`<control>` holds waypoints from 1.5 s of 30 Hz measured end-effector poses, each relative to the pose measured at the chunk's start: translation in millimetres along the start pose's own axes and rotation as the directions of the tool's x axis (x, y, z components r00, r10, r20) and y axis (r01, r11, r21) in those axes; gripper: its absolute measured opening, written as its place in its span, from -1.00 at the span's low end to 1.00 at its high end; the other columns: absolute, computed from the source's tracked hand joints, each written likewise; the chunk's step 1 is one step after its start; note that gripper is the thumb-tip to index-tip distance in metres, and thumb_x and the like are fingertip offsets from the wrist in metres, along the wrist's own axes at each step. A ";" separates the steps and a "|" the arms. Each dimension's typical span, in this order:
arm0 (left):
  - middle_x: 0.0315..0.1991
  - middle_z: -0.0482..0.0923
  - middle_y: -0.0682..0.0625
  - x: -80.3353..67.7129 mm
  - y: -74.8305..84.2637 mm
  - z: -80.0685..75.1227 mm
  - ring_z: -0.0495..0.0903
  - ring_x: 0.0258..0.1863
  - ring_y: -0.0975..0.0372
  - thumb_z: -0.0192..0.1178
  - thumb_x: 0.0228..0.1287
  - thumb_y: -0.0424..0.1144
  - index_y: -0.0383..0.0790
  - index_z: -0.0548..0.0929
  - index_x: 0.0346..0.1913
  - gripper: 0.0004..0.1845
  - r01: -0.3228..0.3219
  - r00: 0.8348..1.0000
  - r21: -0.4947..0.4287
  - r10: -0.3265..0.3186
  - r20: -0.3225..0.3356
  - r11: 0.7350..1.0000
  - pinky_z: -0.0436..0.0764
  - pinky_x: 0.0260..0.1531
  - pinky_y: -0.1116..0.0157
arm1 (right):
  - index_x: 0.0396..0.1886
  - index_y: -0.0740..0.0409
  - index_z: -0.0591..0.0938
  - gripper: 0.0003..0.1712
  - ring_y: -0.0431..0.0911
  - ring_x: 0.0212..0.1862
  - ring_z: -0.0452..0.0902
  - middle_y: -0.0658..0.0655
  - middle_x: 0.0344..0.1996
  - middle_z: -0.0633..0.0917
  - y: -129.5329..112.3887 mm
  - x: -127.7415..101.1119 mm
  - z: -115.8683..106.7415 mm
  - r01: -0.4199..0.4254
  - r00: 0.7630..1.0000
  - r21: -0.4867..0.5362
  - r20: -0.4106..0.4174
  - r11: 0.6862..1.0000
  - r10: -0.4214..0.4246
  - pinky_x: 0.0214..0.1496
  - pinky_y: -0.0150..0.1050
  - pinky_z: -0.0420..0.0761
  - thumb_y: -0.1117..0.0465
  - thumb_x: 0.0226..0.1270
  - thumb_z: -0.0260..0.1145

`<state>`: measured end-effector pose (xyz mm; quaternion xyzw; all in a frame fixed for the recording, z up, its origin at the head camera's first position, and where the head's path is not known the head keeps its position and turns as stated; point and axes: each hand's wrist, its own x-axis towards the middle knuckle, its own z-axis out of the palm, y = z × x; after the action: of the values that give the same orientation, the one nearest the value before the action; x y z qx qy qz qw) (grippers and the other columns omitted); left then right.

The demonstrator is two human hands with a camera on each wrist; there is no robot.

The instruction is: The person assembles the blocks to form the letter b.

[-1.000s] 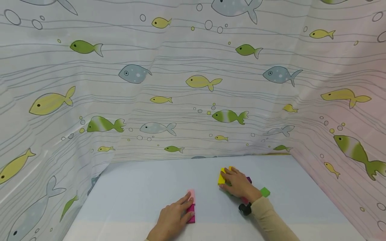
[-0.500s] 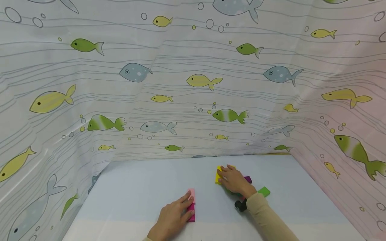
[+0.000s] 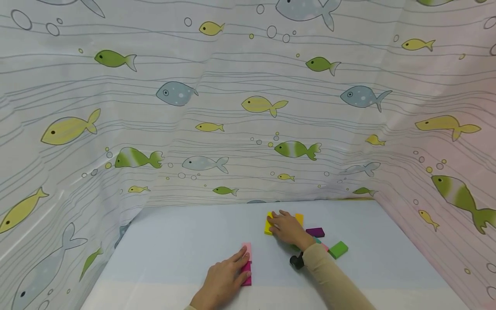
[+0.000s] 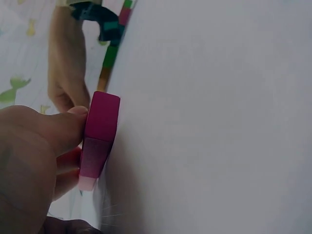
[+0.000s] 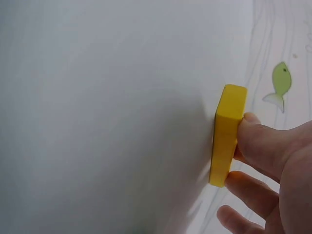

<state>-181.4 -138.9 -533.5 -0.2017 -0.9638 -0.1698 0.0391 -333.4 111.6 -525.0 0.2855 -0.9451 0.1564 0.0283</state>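
Note:
In the head view my left hand [image 3: 224, 275] rests its fingertips on a light pink block [image 3: 247, 252] and a magenta block [image 3: 246, 275], lying end to end on the white table. The left wrist view has the thumb on the upper face of the magenta block [image 4: 103, 116]. My right hand [image 3: 287, 228] touches a flat yellow block [image 3: 268, 224] from above, its fingers spread. In the right wrist view the thumb presses the face of the yellow block [image 5: 226, 134], which lies on the table; the other fingers are partly hidden behind it.
Right of the right hand lie an orange-yellow block [image 3: 299, 219], a purple block [image 3: 315, 232] and a green block [image 3: 339, 249]. Pink, teal and darker green blocks are partly covered by the right forearm. A black wrist device [image 3: 296, 261] sits there. A fish-patterned curtain [image 3: 217, 142] encloses the table.
My right hand has moved left, and the yellow block has slid left with it, away from the orange-yellow block. More of the purple and green blocks shows now. The left hand has stayed in place.

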 end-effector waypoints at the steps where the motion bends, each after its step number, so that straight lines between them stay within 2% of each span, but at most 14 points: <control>1: 0.42 0.37 0.07 -0.1 0.1 0.0 0.66 0.08 0.02 0.19 0.36 0.12 0.00 0.50 0.37 -0.42 -0.008 1.000 0.009 0.008 -0.003 1.000 0.69 -0.20 0.05 | 0.30 0.08 0.57 -0.52 0.29 0.41 0.28 0.20 0.35 0.48 -1.9 2.6 1.4 0.008 1.000 0.003 -0.008 1.000 -0.008 0.38 0.25 0.28 0.04 0.46 0.23; 6: 0.40 0.40 0.05 0.6 0.0 0.1 0.72 -0.09 0.08 0.19 0.37 0.09 -0.05 0.51 0.36 -0.43 -0.043 0.999 0.044 0.044 -0.024 0.998 0.70 -0.25 0.10 | 0.31 0.07 0.56 -0.51 0.30 0.39 0.30 0.20 0.34 0.49 -13.5 14.2 6.5 0.029 0.999 0.000 -0.014 1.000 -0.029 0.33 0.28 0.33 0.04 0.45 0.24; 10: 0.39 0.42 0.07 1.3 -0.4 -0.9 0.73 -0.15 0.10 0.19 0.36 0.09 -0.05 0.52 0.35 -0.44 -0.046 0.999 0.049 0.047 -0.021 0.998 0.70 -0.27 0.12 | 0.33 0.06 0.54 -0.50 0.29 0.40 0.30 0.19 0.36 0.47 -22.5 20.6 9.4 0.028 1.000 -0.007 -0.001 1.000 -0.028 0.33 0.27 0.35 0.03 0.46 0.22; 16: 0.34 0.48 0.06 2.4 -3.6 -0.6 0.71 -0.03 0.06 0.22 0.33 0.11 -0.06 0.59 0.28 -0.46 -0.077 0.994 0.042 0.080 -0.071 0.996 0.69 -0.29 0.11 | 0.32 0.08 0.54 -0.50 0.29 0.39 0.31 0.21 0.37 0.46 -32.9 23.5 11.2 0.036 0.999 0.003 0.016 0.999 -0.036 0.30 0.28 0.37 0.04 0.46 0.23; 23: 0.30 0.52 0.10 5.8 -11.8 1.6 0.67 0.07 0.10 0.27 0.26 0.16 0.00 0.65 0.22 -0.47 -0.088 0.989 -0.005 0.087 -0.123 0.996 0.68 -0.15 0.06 | 0.35 -0.01 0.52 -0.48 0.21 0.41 0.31 0.13 0.39 0.44 -39.4 27.1 13.7 0.032 0.999 -0.023 0.032 0.999 -0.031 0.35 0.19 0.37 -0.02 0.47 0.20; 28: 0.28 0.54 0.09 4.4 -13.6 1.4 0.69 0.04 0.07 0.26 0.26 0.17 -0.01 0.67 0.19 -0.48 -0.106 0.984 -0.024 0.101 -0.147 0.994 0.68 -0.19 0.08 | 0.35 -0.01 0.52 -0.48 0.21 0.41 0.32 0.12 0.38 0.46 -43.9 28.6 15.8 0.053 0.998 -0.032 0.036 0.998 -0.052 0.33 0.19 0.39 -0.02 0.45 0.23; 36: 0.27 0.55 0.09 3.4 -14.2 2.5 0.70 0.01 0.07 0.26 0.25 0.18 0.03 0.69 0.16 -0.51 -0.100 0.986 -0.038 0.093 -0.139 0.994 0.68 -0.21 0.09 | 0.37 -0.05 0.50 -0.47 0.17 0.42 0.31 0.08 0.39 0.45 -54.3 28.7 19.8 0.075 0.995 -0.028 0.067 0.997 -0.073 0.34 0.18 0.38 -0.02 0.46 0.22; 45: 0.23 0.59 0.04 3.9 -13.5 1.1 0.72 -0.03 0.07 0.29 0.23 0.15 0.02 0.73 0.09 -0.55 -0.139 0.975 -0.018 0.134 -0.177 0.990 0.69 -0.23 0.13 | 0.42 -0.07 0.44 -0.44 0.10 0.42 0.33 0.05 0.46 0.37 -58.2 27.7 22.9 0.098 0.990 0.029 0.099 0.995 -0.100 0.40 0.11 0.34 -0.01 0.47 0.20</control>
<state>-190.3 -148.7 -538.2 -0.2524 -0.9378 -0.1983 0.1322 -323.8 43.9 -526.5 0.3397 -0.9281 0.1518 -0.0149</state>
